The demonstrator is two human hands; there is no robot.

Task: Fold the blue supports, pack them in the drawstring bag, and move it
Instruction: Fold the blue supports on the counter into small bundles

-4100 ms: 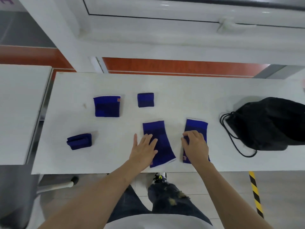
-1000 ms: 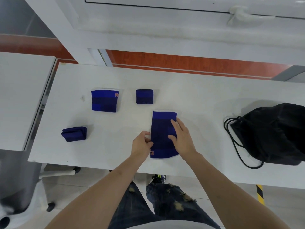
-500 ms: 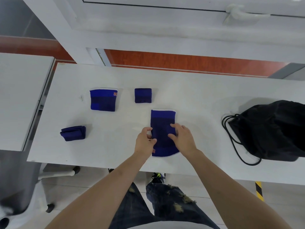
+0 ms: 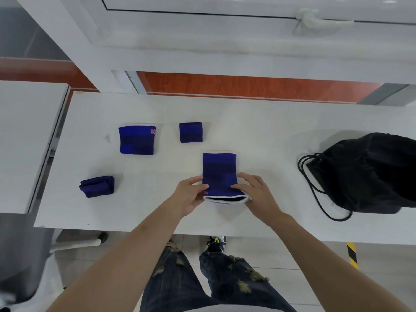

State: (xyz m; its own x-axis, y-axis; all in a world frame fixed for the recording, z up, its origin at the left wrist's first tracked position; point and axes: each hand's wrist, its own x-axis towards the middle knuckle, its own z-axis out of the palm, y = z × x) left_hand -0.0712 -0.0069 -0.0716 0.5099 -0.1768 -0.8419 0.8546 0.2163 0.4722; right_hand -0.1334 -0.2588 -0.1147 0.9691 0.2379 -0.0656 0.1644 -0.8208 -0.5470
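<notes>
Black drawstring bag [image 4: 369, 174]: right side of the surface [image 4: 258, 122], contents not visible. Stacked supports [image 4: 219, 174]: centre, near edge lifted off the surface, flatter half a second ago. Left hand [image 4: 190, 194] and right hand [image 4: 254, 194] each pinch a near corner. Three folded supports [image 4: 136, 140] [image 4: 191, 132] [image 4: 97, 186]: left, unmoved.

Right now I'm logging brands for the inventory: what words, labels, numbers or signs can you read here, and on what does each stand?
No text here is readable.
Orange mark on the far-left blue support, top right corner: too blurred to read.
Orange tag on the blue support held by the left hand and right hand, near left corner: too small to read.
Black drawstring bag: no visible print.
</notes>
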